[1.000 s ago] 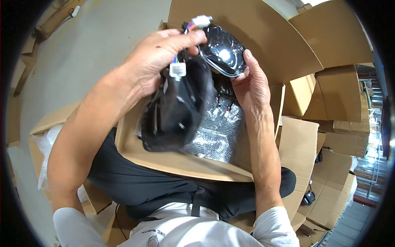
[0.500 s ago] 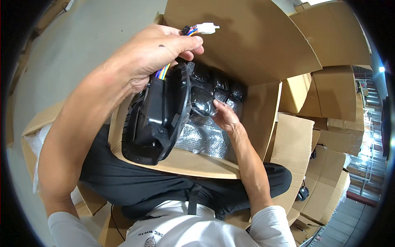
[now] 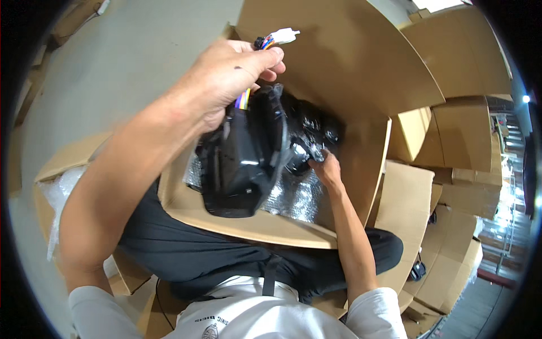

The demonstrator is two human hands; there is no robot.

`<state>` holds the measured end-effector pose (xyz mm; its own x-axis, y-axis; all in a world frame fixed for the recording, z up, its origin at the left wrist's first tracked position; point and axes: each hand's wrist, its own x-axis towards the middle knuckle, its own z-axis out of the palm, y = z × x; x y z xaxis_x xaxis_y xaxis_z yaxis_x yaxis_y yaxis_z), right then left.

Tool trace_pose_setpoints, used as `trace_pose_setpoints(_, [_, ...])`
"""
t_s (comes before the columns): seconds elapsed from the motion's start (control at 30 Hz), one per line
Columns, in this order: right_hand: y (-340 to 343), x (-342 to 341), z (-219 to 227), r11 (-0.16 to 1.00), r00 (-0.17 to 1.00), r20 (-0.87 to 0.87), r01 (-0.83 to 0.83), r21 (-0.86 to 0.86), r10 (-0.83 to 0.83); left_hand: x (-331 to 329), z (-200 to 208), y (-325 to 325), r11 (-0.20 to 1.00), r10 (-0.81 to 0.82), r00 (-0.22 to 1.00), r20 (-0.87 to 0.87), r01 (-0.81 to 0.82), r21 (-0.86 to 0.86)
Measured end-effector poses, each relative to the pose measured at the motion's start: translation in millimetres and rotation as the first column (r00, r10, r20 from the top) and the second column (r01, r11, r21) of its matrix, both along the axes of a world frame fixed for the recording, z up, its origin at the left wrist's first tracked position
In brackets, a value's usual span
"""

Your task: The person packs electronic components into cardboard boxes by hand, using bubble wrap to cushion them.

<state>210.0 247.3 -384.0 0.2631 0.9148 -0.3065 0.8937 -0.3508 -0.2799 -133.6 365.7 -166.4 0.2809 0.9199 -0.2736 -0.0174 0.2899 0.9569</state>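
My left hand [image 3: 245,65] is closed round a bundle of coloured wires [image 3: 243,99] that ends in a white plug connector [image 3: 284,36]. Below it, a black moulded housing [image 3: 243,164] hangs on these wires, tilted, over the near left part of an open cardboard box [image 3: 257,230]. Inside the box, my right hand [image 3: 327,170] grips the right side of a glossy black part [image 3: 297,155] in clear wrap; its fingertips are partly hidden. Several similar dark wrapped parts lie beyond it. Silvery bubble wrap [image 3: 296,200] lies under them.
The box's tall far flap [image 3: 339,51] stands up. More cardboard boxes [image 3: 457,133] are stacked to the right. At the left, an open carton [image 3: 48,186] holds clear bubble wrap [image 3: 65,189]. My crossed legs [image 3: 214,254] are against the box's near side.
The black housing has swung right and tilted, with my left hand shifting slightly right. My right hand has moved right and a little nearer, the wrapped black part moving with it.
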Motion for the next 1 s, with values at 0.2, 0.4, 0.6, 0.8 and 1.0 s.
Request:
trace_pose_setpoints(0.2, [14,-102,100,0.972,0.159,-0.959,0.068,-0.225,-0.233,6,-6,1,0.966,0.243,0.967,0.08,-0.248,0.068])
trace_pose_setpoints(0.4, [0,-153,149,0.92,-0.489,-0.782,-0.142,-0.365,-0.386,26,-10,-8,0.919,0.295,0.954,0.058,-0.3,0.257])
trace_pose_setpoints(0.6, [-18,-141,142,0.851,-0.634,-0.567,-0.399,-0.343,-0.526,37,2,-22,0.746,0.247,0.947,0.204,-0.32,0.584])
trace_pose_setpoints(0.8, [-8,-151,162,0.782,-0.7,-0.578,0.044,-0.621,-0.42,33,5,-43,0.555,0.02,0.999,-0.04,0.022,0.832])
trace_pose_setpoints(1.0, [6,-109,198,0.832,-0.372,-0.918,0.46,-0.309,-0.135,19,20,-41,0.416,0.077,0.994,-0.08,0.041,0.909])
